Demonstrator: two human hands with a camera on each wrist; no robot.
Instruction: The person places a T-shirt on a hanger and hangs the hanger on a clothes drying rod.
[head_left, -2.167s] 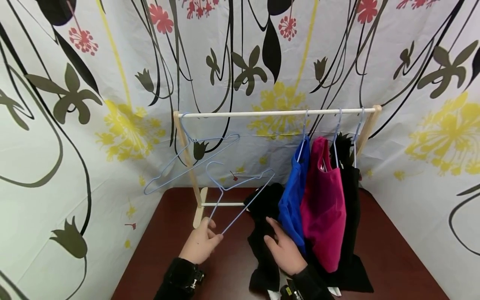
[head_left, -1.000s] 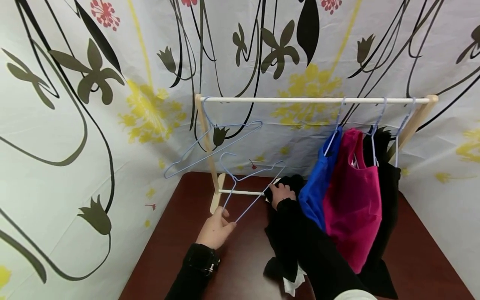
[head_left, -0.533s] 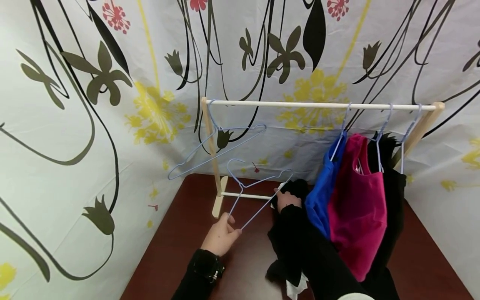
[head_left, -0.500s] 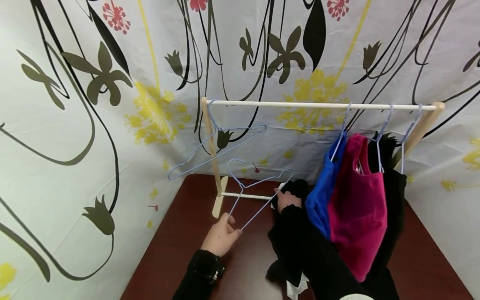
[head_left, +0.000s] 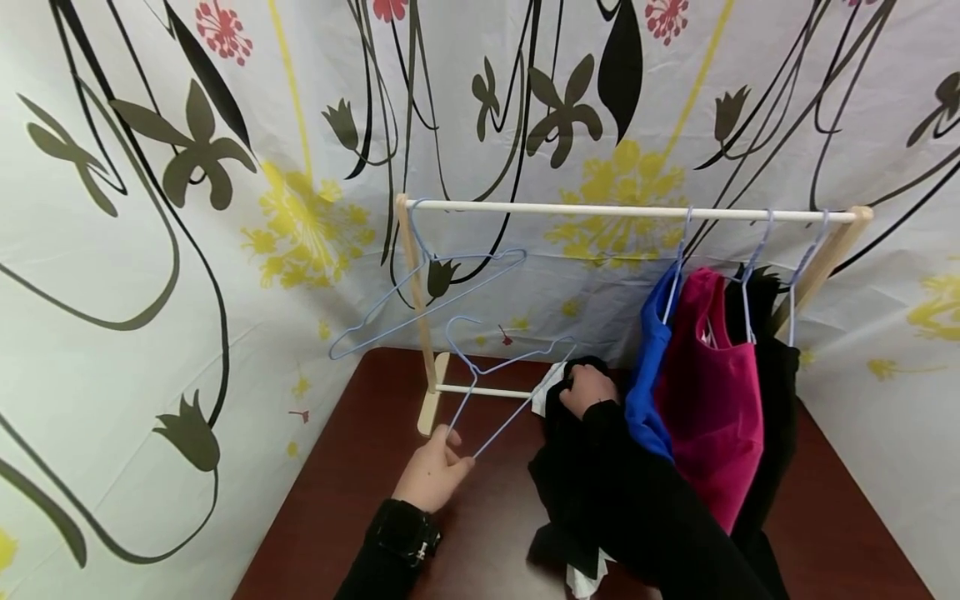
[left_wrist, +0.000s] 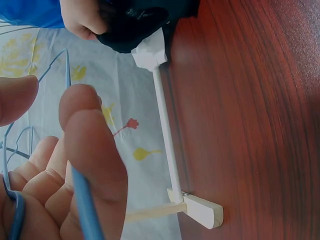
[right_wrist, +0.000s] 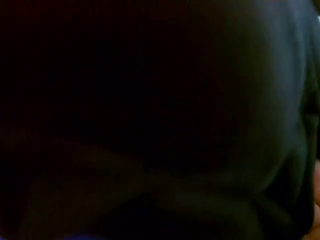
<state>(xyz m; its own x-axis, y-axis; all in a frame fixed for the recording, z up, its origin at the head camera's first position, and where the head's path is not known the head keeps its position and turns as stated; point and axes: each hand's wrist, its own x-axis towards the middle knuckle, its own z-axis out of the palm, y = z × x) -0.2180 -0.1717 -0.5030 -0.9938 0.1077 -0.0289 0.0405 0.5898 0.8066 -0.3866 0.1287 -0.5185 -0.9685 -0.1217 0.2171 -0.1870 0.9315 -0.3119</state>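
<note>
Nearest me, at the foot of the head view, a black-sleeved left arm angles inward, and the left hand pinches a light-blue wire hanger, thumb and fingers narrowed about its near end, hook pointing away. Beyond, over the glossy red-brown table, I see the right arm stretched forward; the right hand has its fingers curled onto a limp black cloth garment on the table, beside a white patch I cannot identify. My right-wrist feed is nearly all dark cloth, the right fingertips are hidden, and black sleeve over black garment blurs the outline. Compared with half a second ago, the right hand has shifted slightly rightward and more white shows; the left grip is unchanged. Farther back stands a pale wooden rack, a second blue wire hanger at its left, blue, pink and black clothes at its right, before a flower-printed white curtain.
</note>
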